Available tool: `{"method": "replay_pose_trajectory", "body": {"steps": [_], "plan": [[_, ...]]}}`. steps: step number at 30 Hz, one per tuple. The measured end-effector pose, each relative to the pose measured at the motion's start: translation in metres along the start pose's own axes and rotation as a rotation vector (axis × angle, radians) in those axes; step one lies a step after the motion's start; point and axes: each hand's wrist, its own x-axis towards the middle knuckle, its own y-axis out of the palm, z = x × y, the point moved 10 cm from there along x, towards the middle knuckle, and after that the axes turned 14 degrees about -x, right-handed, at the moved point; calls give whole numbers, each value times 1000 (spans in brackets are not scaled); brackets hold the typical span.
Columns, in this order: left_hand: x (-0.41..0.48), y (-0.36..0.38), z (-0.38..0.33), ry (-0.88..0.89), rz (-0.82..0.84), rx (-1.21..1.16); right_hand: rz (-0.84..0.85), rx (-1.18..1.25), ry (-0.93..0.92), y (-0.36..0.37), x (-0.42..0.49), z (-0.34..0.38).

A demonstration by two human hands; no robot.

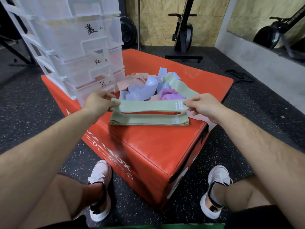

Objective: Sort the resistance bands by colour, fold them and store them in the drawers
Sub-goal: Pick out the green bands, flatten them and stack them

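A light green band (148, 106) is stretched flat between my hands just above the red soft box (148, 146). My left hand (97, 101) pinches its left end and my right hand (203, 104) pinches its right end. Directly below it lies a flat stack of green bands (148, 120). Behind, a loose pile of bands (148, 86) mixes lilac-blue, peach-pink, purple and another green one (178, 85). The clear plastic drawer unit (79, 47) stands on the box's left rear, with handwritten labels on its drawer fronts.
The box sits on speckled black rubber floor. My two feet in white shoes (100, 187) flank its near corner. Exercise machines (183, 30) stand against the wooden back wall, and a mirror (272, 22) lines the right wall.
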Motion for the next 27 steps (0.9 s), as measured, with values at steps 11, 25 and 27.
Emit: {"method": "replay_pose_trajectory", "body": {"steps": [11,25,27], "plan": [[-10,10,14,121,60,481,-49,-555,-95,25,0,-10],[-13,40,6,365,200,893,-51,-599,-178,28,-5,-4],[-16,61,-12,441,221,845,-110,-563,-234,20,-3,12]]}}
